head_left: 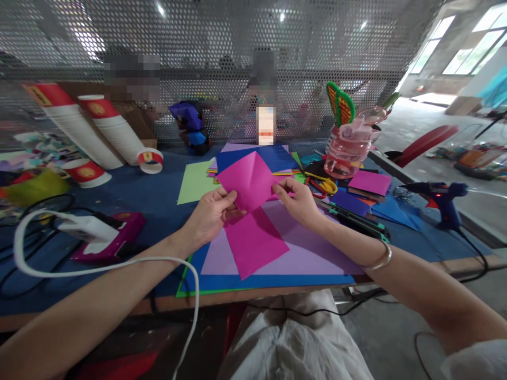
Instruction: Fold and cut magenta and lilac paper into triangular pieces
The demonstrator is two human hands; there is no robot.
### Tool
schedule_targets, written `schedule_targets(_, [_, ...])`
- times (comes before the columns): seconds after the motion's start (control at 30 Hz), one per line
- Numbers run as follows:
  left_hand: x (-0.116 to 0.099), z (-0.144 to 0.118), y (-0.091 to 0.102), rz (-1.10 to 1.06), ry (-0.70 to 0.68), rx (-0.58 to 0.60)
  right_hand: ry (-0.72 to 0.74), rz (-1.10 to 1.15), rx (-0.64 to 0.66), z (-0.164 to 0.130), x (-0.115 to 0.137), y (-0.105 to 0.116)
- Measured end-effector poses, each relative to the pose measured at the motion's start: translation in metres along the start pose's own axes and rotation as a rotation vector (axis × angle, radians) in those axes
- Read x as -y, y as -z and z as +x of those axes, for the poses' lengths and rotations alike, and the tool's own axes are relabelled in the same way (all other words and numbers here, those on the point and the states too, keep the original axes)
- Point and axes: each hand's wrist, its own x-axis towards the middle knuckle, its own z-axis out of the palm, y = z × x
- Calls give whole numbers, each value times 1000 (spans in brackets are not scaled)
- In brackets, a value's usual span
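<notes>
Between my two hands a square of magenta paper (251,179) is held up, with a faint crease running down from its top corner. My left hand (214,211) pinches its lower left side between thumb and fingers. At its right corner, the fingertips of my right hand (293,195) are closed on the paper. Beneath it, another magenta sheet (257,245) lies flat on a large lilac sheet (309,248). Blue and green sheets show under the lilac one at the table's front edge. Beyond my hands lies a stack of coloured paper topped by a dark blue sheet (225,158).
Stacked paper cups (114,132) lean at the left, near a purple power strip (130,232) with a white cable (150,259) crossing my left forearm. On the right are yellow-handled scissors (328,186), a cutter (356,219), a pink jar (346,153) and a glue gun (443,198).
</notes>
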Motion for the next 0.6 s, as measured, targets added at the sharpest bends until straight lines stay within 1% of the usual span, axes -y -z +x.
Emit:
schedule_targets(0.2, [1, 0, 2, 79, 84, -6, -14, 33, -7, -1, -2, 0])
schedule_targets(0.27, [2, -1, 2, 126, 110, 14, -30, 47, -12, -1, -4, 0])
schedule_targets(0.33, [2, -3, 2, 190, 124, 60, -41, 60, -21, -1, -5, 0])
schedule_targets(0.4, [3, -5, 1, 252, 123, 115, -48, 70, -30, -1, -6, 0])
schedule_targets(0.47, [4, -5, 1, 288, 114, 147, -52, 80, -36, -1, -7, 0])
schedule_targets(0.53, [4, -5, 2, 313, 104, 147, -47, 87, -39, -1, -8, 0])
schedule_targets(0.6, [3, -3, 3, 331, 81, 121, -42, 86, -35, -2, -7, 0])
